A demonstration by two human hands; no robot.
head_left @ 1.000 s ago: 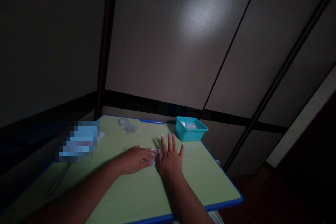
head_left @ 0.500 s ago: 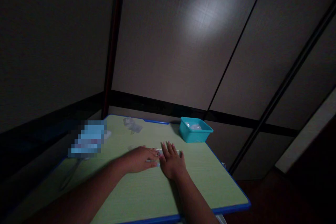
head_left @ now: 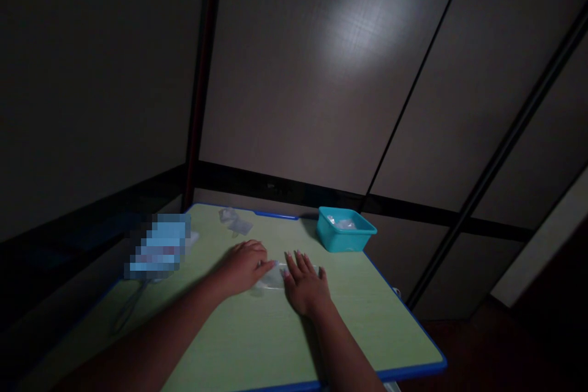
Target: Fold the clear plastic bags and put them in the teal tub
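A clear plastic bag [head_left: 272, 278] lies flat on the pale green table, between and partly under my hands. My right hand [head_left: 307, 288] rests palm down on its right part, fingers spread. At the bag's upper left edge is my left hand [head_left: 243, 266], its fingers curled together and the thumb pointing right along the plastic. The left fingertips are mostly hidden, but the hand appears closed on the bag's edge.
A turquoise basket [head_left: 345, 240] with clear plastic pieces inside stands at the back right. Crumpled clear plastic [head_left: 236, 220] lies at the back left. A pixelated light blue item [head_left: 160, 245] with a strap is at the left edge. The table [head_left: 367, 331] has a blue rim; cabinet panels rise behind.
My left hand has drawn back slightly to the left and up, its fingers going from stretched out to curled. More of the bag shows. My right hand stays flat; the view shifted slightly.
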